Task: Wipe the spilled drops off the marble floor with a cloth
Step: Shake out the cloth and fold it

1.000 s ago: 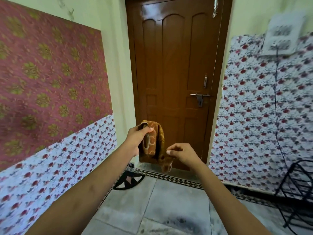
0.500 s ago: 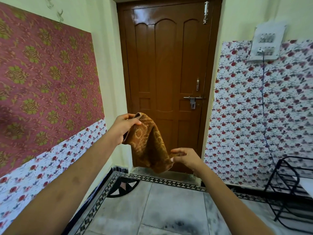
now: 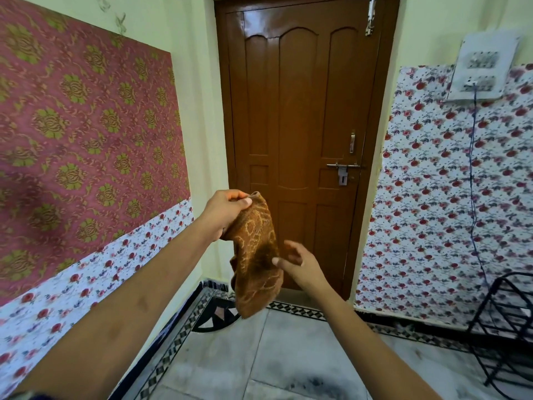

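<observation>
Stretching forward over the grey-white marble floor (image 3: pixel 288 342), both bare forearms lead out to hands raised well above it, so no wiping has begun. Directly beneath the wrists lies a dark smudged patch (image 3: pixel 314 382) on the tiles; whether it is the spill I cannot tell, and no separate drops can be made out. The left hand (image 3: pixel 227 209) has thumb and curled fingers pinched tight on the top corner of a brown terry cloth (image 3: pixel 253 255) with a golden woven pattern, letting it hang free below and to the right of that hand - a hold that seems meant to shake the fabric out to its full length. The right hand (image 3: pixel 297 264), lower and just beside the hanging edge, is half open with fingers loosely spread; its thumb tip meets the cloth's side but nothing is gripped - probably poised to catch the edge and fold or bunch it into a pad. Beyond the hands stands a glossy brown wooden door (image 3: pixel 302 111), closed, and far off past the right hand a black wire rack (image 3: pixel 507 327) sits on the floor by the flowered wall.
</observation>
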Tool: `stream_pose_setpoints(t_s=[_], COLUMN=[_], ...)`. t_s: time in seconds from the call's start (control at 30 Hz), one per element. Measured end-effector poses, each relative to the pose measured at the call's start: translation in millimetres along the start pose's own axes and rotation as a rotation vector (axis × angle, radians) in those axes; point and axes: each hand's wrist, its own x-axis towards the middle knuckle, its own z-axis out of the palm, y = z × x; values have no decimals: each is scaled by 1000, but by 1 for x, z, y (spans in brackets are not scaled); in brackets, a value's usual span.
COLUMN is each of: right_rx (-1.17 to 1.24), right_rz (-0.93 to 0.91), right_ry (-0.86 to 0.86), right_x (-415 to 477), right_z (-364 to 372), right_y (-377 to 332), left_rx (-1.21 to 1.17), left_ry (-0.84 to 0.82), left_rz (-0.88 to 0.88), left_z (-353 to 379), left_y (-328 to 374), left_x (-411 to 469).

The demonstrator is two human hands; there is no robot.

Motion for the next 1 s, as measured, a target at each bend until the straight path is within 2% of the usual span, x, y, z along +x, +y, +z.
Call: stream_pose_setpoints(t_s=[0.1, 0.2, 0.27, 0.33, 0.4, 0.47, 0.63, 0.77, 0.87, 1.0], right_rx=[100, 146, 80, -30, 13, 88, 384, 428, 512, 595], right_rz=[-166, -234, -275, -313, -329, -314, -185, -138, -79, -36], right_ry=[51, -64, -93, 14, 156, 223, 178, 132, 47, 32], right_x=[-2, -2, 1, 5, 8, 11, 17, 19, 16, 14], right_z=[11, 22, 30, 36, 35, 27, 5, -7, -10, -9], right_y=[-22, -36, -39, -39, -39, -40, -46, -46, -45, -42], left_rx=[-19, -54, -96, -151, -183, -190, -377, -82, -123, -99], left_ry=[48, -20, -65, -71, -80, -142, -318, -228, -236, -273], left_rz=[-53, -76, -100, -113, -101, -69, -18, 134, 146, 179], left_z=[2, 4, 6, 6, 5, 4, 6, 20, 29, 34], left_y=[-4, -11, -15, -18, -20, -21, -19, -31, -30, -28], left_x=[4, 7, 8, 11, 10, 7, -5, -4, -8, -12])
